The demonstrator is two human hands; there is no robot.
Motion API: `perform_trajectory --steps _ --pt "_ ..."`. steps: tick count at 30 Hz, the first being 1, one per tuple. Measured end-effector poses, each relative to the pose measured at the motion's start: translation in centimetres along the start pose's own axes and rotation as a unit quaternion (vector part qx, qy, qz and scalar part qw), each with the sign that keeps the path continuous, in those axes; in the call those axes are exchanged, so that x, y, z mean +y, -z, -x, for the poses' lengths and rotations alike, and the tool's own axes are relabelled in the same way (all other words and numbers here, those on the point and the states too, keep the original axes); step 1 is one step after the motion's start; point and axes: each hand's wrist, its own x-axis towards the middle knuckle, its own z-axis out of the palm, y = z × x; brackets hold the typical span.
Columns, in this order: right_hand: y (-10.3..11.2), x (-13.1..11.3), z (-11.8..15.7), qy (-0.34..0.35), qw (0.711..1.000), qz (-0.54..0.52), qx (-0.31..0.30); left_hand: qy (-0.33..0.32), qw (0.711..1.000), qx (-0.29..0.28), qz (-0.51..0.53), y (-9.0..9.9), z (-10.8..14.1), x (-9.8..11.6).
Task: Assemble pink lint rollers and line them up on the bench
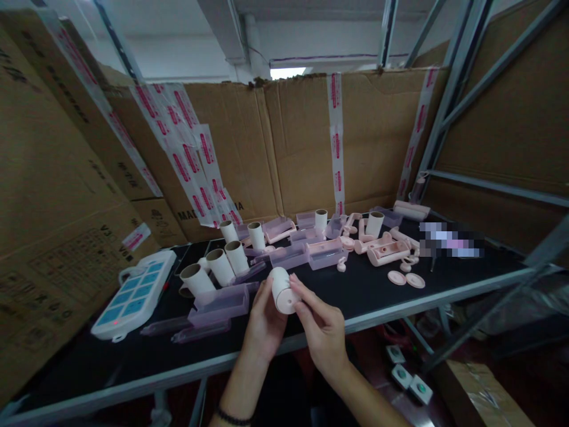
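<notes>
Above the table's front edge, a white cardboard tube (280, 281) with a pale pink round cap on its near end is tilted toward me. My left hand (265, 320) is wrapped round its left side. At its right, my right hand (320, 323) has thumb and fingers closed on the capped end. Behind the hands lie translucent purple trays (288, 256) and pink plastic housings (387, 254). To the left stand several white tubes (221, 268) beside another purple tray (222, 305). Two pink discs (415, 280) lie flat at the right.
A white power strip (133, 296) with blue sockets lies at the left of the black table (186, 356). Cardboard walls (302, 148) and metal posts enclose the back and sides. Green-and-white square objects (420, 389) are below, at the right.
</notes>
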Motion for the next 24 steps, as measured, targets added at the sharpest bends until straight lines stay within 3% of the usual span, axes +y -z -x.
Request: perform_trajectory --steps 5,12,16,20,24 --pt "-0.3 -1.2 -0.1 -0.026 0.998 -0.041 0.031 0.026 1.000 -0.011 -0.008 0.1 -0.1 0.1" --pt "-0.7 -0.5 -0.2 -0.015 0.998 -0.041 0.041 0.027 1.000 -0.014 -0.003 0.0 -0.4 0.1" --pt "-0.2 0.3 -0.2 0.039 0.995 0.085 0.030 -0.060 0.998 0.012 -0.010 -0.2 -0.5 -0.4" --pt "1.5 0.9 -0.6 0.105 0.969 0.225 0.004 -0.181 0.982 0.011 -0.054 -0.2 -0.4 -1.0" --pt "3.1 0.7 -1.3 0.129 0.958 0.256 -0.009 -0.199 0.976 -0.003 -0.086 -0.4 -0.4 -1.3"
